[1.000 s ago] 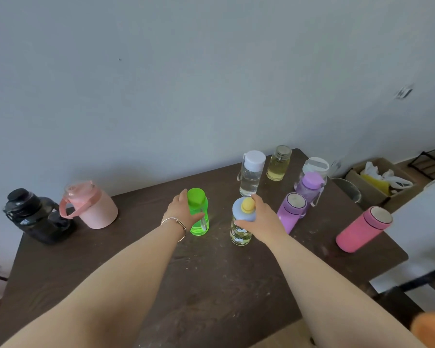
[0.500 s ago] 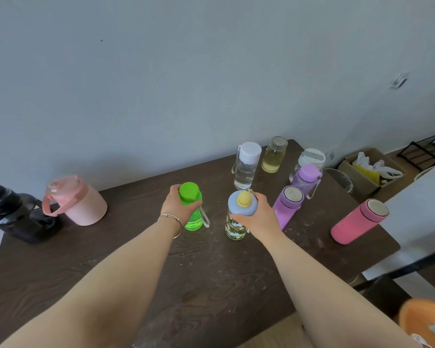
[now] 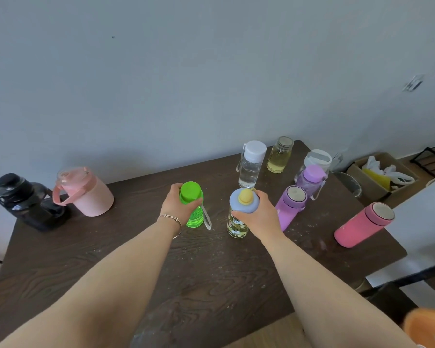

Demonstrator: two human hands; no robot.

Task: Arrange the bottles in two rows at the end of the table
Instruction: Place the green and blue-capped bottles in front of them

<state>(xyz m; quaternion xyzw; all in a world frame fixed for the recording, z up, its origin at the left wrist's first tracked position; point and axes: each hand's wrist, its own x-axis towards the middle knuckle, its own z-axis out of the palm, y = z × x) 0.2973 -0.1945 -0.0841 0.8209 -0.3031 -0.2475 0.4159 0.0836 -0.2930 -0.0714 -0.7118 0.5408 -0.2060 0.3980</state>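
Dark wood-grain table (image 3: 211, 277) against a plain grey wall; surface speckled with pale flecks. I watch from the head view only.

Left hand (image 3: 177, 205) is wrapped around the neck of the green bottle (image 3: 192, 208), translucent plastic with a solid green cap and a grey strap hanging beside it. Right hand (image 3: 258, 214) is closed over the shoulder of the patterned bottle (image 3: 237, 214), clear body with printed figures, blue-grey lid, yellow knob. Both bottles sit mid-table, left of the cluster at the right end. I cannot tell whether their bases are lifted or resting.

Already at that end: a clear bottle with white cap (image 3: 250, 164), a yellowish glass jar (image 3: 279, 154), a white-lidded bottle (image 3: 317, 159) behind a lilac bottle (image 3: 310, 180), a purple flask (image 3: 290, 207) and a pink flask (image 3: 364, 224). A pink jug (image 3: 86, 192) and a black jug (image 3: 23, 200) stand well apart at the left.

Risks, as I judge them: the right hand is near the purple flask, so a sideways carry could knock it over. The loose strap may snag. The pink flask stands near the table edge; a nudge could send it off. Smooth plastic held near the cap may slip or swing.
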